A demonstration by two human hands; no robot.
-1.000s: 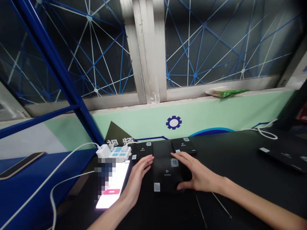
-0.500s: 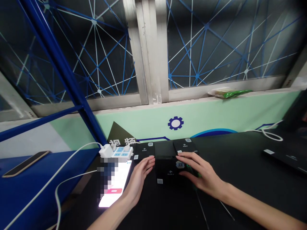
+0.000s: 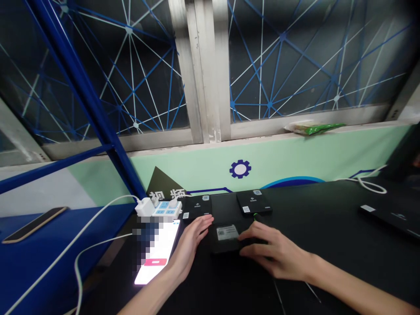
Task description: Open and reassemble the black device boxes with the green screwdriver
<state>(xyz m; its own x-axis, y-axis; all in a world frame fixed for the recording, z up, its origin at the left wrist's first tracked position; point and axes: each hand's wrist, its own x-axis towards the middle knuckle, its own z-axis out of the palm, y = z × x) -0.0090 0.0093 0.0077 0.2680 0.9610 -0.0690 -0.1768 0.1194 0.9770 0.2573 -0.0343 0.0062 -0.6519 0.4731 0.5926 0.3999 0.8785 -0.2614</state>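
Observation:
A flat black box [image 3: 225, 238] lies on the black table [image 3: 328, 236] between my hands, a grey label on its upper face. My left hand [image 3: 189, 247] rests flat beside the box's left edge, fingers stretched out and touching it. My right hand [image 3: 274, 253] lies on the box's right side, its fingers curled over the top. Two more black boxes [image 3: 197, 208] [image 3: 254, 202] with small labels sit just behind, side by side.
A lit phone [image 3: 157, 256] lies left of my left hand, wired to a white power strip [image 3: 160, 208]. Another phone [image 3: 33, 224] lies on the blue shelf at left. More black boxes [image 3: 390, 214] and a white cable [image 3: 369, 183] are at right. A green packet [image 3: 311, 127] lies on the sill.
The black box has been turned over: the face with a small arrow mark is gone and a grey label shows on top. My right hand has moved from its top to its right side.

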